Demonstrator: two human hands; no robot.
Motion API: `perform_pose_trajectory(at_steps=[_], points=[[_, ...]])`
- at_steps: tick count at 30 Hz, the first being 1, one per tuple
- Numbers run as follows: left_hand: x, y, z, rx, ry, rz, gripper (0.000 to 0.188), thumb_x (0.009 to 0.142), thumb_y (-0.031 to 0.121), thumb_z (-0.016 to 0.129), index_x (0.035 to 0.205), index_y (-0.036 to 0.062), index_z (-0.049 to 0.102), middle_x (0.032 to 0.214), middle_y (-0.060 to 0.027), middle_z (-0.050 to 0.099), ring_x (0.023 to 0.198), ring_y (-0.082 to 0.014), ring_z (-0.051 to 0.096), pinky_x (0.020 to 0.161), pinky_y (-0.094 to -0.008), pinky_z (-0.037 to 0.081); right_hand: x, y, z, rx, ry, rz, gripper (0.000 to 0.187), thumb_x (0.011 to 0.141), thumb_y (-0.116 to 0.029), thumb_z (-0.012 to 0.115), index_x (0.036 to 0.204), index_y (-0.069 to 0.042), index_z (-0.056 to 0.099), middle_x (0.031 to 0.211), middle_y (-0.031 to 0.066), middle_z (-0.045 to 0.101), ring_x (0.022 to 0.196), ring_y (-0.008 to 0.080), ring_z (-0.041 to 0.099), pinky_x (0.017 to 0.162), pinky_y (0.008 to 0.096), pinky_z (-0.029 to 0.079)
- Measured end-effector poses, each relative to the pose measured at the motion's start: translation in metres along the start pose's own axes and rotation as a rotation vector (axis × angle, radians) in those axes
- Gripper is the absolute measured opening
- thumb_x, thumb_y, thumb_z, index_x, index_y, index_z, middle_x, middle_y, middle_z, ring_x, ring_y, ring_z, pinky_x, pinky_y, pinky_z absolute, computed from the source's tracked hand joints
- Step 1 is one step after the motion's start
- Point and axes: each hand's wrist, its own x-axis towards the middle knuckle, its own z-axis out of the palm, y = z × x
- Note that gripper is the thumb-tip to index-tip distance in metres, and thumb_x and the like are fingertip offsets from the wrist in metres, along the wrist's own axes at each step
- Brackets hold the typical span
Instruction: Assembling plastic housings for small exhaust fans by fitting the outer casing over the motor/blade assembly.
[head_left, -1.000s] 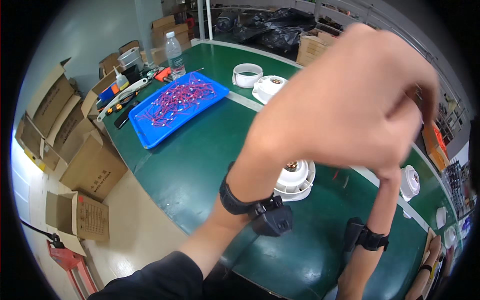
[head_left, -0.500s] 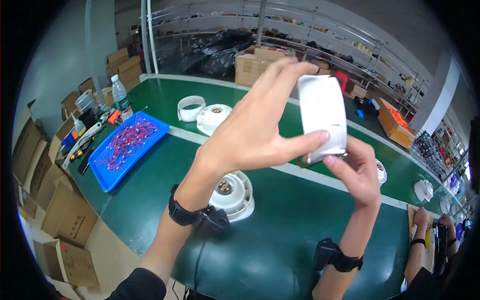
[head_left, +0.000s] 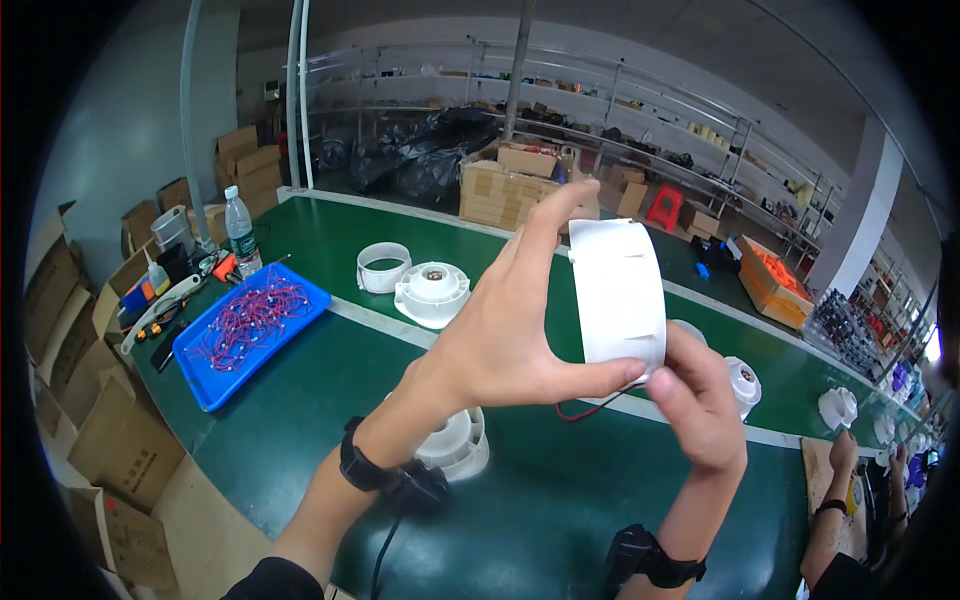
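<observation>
Both of my hands hold a white plastic ring [head_left: 618, 295] up above the green bench. My left hand [head_left: 500, 340] spans it, thumb at the lower edge and fingers at the upper rim. My right hand [head_left: 705, 410] grips the lower right edge between thumb and fingers. A thin red and black wire [head_left: 590, 412] hangs from the ring's lower edge. Below my left wrist, partly hidden, sits a white round housing [head_left: 458, 450]. Farther back stand another white ring [head_left: 384, 268] and a white housing [head_left: 433, 293] with a metallic centre.
At the left, a blue tray [head_left: 214, 398] holds red and purple wires beside a water bottle [head_left: 240, 232] and tools. More white housings [head_left: 742, 386] stand at the right. Another person's arm [head_left: 828, 500] is at far right. Cardboard boxes [head_left: 130, 450] line the left side.
The ring and both hands sit lower in the picture, and the ring has turned slightly. More of the hanging wire shows. The whole view has tilted upward.
</observation>
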Motion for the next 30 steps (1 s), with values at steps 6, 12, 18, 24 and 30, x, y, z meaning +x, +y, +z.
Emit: perform_pose_trajectory(at_steps=[6,12,18,24,30], points=[[0.001,0.002,-0.002,0.096,0.036,0.04,0.098,0.069,0.037,0.08,0.145,0.0024,0.029,0.133,-0.022,0.049,0.127,-0.0324,0.049,0.109,-0.0446,0.036,0.002,0.003,0.002,-0.16,0.062,-0.031,0.032,0.089,-0.015,0.064,0.115,0.005,0.06,0.092,0.0119,0.068,0.089,0.0161,0.063,0.079,0.0303,0.047],[0.003,-0.004,-0.014,-0.031,-0.041,-0.05,0.075,0.083,0.035,0.065,0.142,0.0011,0.032,0.134,-0.023,0.048,0.126,-0.0317,0.048,0.106,-0.0425,0.038,0.002,0.0,0.0,-0.342,-0.036,-0.069,0.022,0.08,-0.003,0.067,0.1,0.004,0.066,0.088,0.0154,0.069,0.087,0.0257,0.065,0.077,0.0316,0.049],[0.004,-0.01,-0.015,-0.397,0.011,-0.183,0.097,0.077,0.05,0.069,0.147,0.0014,0.023,0.137,-0.024,0.044,0.133,-0.0319,0.041,0.111,-0.0421,0.032,0.006,0.001,-0.003,-0.354,-0.071,-0.211,0.021,0.07,0.006,0.063,0.091,0.005,0.067,0.091,0.0147,0.069,0.098,0.0308,0.063,0.091,0.0385,0.046],[0.001,-0.012,-0.015,-0.424,-0.166,-0.046,0.104,0.074,0.042,0.079,0.149,0.0012,0.02,0.139,-0.0296,0.041,0.136,-0.0387,0.039,0.115,-0.0465,0.028,0.002,0.009,-0.009,-0.26,-0.07,-0.198,0.031,0.06,0.012,0.05,0.085,0.006,0.066,0.094,0.0162,0.068,0.105,0.0362,0.061,0.101,0.0444,0.04],[0.001,-0.008,-0.01,-0.038,-0.044,0.098,0.114,0.06,0.038,0.089,0.148,0.0036,0.026,0.14,-0.0216,0.043,0.13,-0.0382,0.044,0.108,-0.0464,0.037,0.0,0.0,-0.005,-0.303,0.188,-0.147,0.044,0.069,0.009,0.041,0.107,0.005,0.063,0.106,0.0145,0.067,0.11,0.0269,0.061,0.106,0.0395,0.037]])
